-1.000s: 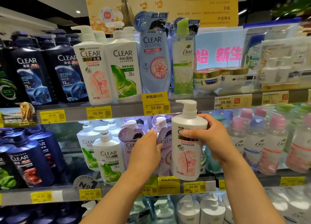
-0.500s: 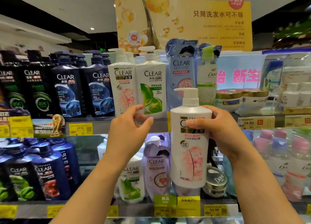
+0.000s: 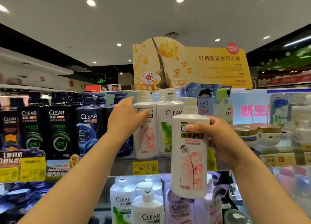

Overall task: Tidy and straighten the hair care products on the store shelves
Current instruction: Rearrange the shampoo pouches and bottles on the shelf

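My right hand (image 3: pixel 217 136) grips a white pump bottle with a pink flower label (image 3: pixel 189 149), held upright in front of the shelves. My left hand (image 3: pixel 124 117) reaches up with fingers spread to a matching white and pink CLEAR bottle (image 3: pixel 147 136) standing on the upper shelf (image 3: pixel 121 164). Its thumb lies across that bottle's label, and its fingers reach toward the gap beside the pump. A white bottle with a green label (image 3: pixel 166 131) stands just right of it.
Dark CLEAR bottles (image 3: pixel 58 129) fill the upper shelf's left side. Dove jars (image 3: pixel 257 134) and a Dove bottle (image 3: pixel 223 109) sit to the right. White and lilac CLEAR bottles (image 3: pixel 148 205) crowd the lower shelf. A yellow advert board (image 3: pixel 193 65) rises behind.
Both hands rose from the lower shelf to the upper one. My right hand lifted the pink-label bottle with it. My left hand left the lower bottles and reached the upper white bottle.
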A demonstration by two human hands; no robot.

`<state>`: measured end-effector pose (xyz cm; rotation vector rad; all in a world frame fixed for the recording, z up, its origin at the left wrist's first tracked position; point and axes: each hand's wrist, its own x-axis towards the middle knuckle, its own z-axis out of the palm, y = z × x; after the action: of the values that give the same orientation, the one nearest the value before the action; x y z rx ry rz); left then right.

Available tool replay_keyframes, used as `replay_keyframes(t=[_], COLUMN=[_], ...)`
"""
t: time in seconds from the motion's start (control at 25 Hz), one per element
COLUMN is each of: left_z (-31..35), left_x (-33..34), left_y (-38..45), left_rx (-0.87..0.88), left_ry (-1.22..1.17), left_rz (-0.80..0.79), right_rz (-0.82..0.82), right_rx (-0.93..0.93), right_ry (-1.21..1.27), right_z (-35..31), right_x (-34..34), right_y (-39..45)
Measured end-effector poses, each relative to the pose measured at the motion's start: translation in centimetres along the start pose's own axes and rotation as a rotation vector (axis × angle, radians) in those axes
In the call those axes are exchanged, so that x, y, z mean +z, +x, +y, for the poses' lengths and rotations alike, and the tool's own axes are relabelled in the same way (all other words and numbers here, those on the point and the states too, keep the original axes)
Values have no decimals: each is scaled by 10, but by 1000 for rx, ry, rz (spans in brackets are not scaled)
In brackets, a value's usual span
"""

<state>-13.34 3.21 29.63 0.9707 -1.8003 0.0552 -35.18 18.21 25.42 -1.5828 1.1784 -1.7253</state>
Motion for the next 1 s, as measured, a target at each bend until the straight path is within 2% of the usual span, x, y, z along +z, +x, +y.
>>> replay_keyframes(t=[0.16, 0.24, 0.44, 0.52, 0.76, 0.88, 1.0], left_z=[12, 29, 59, 60, 58, 57, 56], left_x=[16, 29, 48, 51, 44, 33, 22], left_y=[5, 6, 22, 28, 36, 32, 21], left_rx=[274, 346, 213, 179, 248, 261, 199], left_ry=[-23, -49, -20, -9, 150, 82, -112], left_rz=[145, 68, -314, -386, -319, -318, -373], right_rz=[31, 48, 102, 124, 161, 146, 151], right_rx=[-32, -33, 3, 8, -4, -23, -49], right_ry=[-9, -16, -40, -55, -89, -125, -161], right_z=[-10, -13, -15, -15, -19, -24, -34], right_x=[2, 1, -4, -8, -17, -19, -21], right_y=[7, 8, 8, 8, 9, 10, 12])
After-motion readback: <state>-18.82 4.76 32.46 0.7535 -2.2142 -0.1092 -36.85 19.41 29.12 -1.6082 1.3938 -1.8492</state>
